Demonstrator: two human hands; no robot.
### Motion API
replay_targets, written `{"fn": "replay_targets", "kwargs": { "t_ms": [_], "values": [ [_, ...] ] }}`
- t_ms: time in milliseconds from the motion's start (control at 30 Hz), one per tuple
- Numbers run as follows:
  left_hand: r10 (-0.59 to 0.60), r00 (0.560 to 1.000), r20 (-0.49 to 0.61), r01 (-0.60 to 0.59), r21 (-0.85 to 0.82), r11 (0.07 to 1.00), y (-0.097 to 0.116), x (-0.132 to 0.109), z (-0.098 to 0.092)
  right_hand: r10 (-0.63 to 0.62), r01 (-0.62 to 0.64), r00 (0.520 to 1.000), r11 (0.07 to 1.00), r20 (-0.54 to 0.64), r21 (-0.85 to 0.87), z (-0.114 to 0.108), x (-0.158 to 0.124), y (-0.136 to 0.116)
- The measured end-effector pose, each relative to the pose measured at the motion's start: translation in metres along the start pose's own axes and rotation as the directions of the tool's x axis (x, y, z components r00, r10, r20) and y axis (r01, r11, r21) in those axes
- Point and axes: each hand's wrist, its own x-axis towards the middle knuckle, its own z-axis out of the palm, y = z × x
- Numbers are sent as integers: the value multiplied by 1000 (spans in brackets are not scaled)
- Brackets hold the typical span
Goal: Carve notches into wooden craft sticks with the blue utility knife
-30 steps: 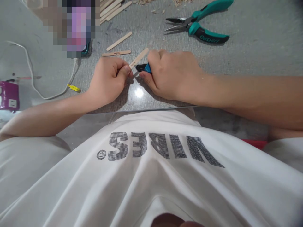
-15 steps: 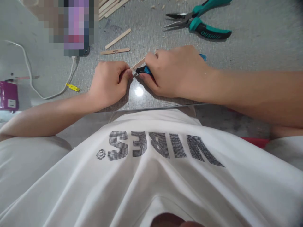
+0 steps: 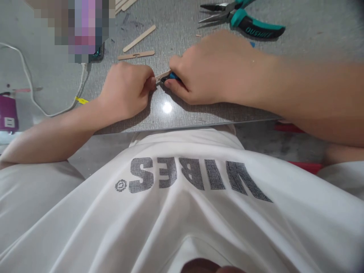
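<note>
My left hand [image 3: 126,89] pinches one end of a wooden craft stick [image 3: 163,74] just above the tabletop. Wrapped round the blue handles of a small cutter [image 3: 174,77] is my right hand [image 3: 210,72], with its fingers also against the stick's other end. The cutter's dark jaws meet the stick close to my left fingertips; whether they are closed through the wood I cannot make out. Beyond my left hand lie a notched craft stick [image 3: 136,55] and a whole craft stick [image 3: 139,38].
Green-handled needle-nose pliers [image 3: 241,21] lie at the back right. More craft sticks [image 3: 125,4] are stacked at the top. A white cable [image 3: 31,91] with a yellow tag runs along the left, near a purple box [image 3: 8,113]. The table edge [image 3: 170,128] is close to my body.
Both hands have shifted slightly away from me and to the left in view, with the stick and cutter. The cutter's jaws now sit nearer my left fingertips.
</note>
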Motion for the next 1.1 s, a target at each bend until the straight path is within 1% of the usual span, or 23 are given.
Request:
{"fn": "replay_targets", "kwargs": {
  "t_ms": [100,200,367,433,500,733,900,1000,1100],
  "values": [
    [-41,999,-30,46,190,981,2,-1,2,0,0,1000,1000,8,-4,1,0,1],
    [-46,999,-5,46,210,977,4,-1,3,12,-12,1000,1000,7,2,1,0,-1],
    [-87,996,35,77,225,971,7,-1,5,26,-26,1000,999,14,-20,1,-1,-8],
    [-86,995,43,76,205,976,8,-1,5,28,-28,1000,1000,6,-10,1,-2,-10],
    [-82,996,25,77,177,981,7,-1,6,34,-34,999,999,0,7,2,-2,-11],
    [-48,999,8,46,129,991,3,-1,6,101,-102,995,994,16,31,6,-4,-18],
    [-19,1000,-11,18,-35,999,2,-2,5,126,-127,992,991,18,46,6,-6,-21],
    [-50,998,-28,45,-135,990,3,-2,3,144,-146,989,988,31,60,5,-7,-23],
    [-70,998,-1,69,-189,979,4,-3,-1,158,-159,987,986,26,56,4,-8,-24]
  ]
}}
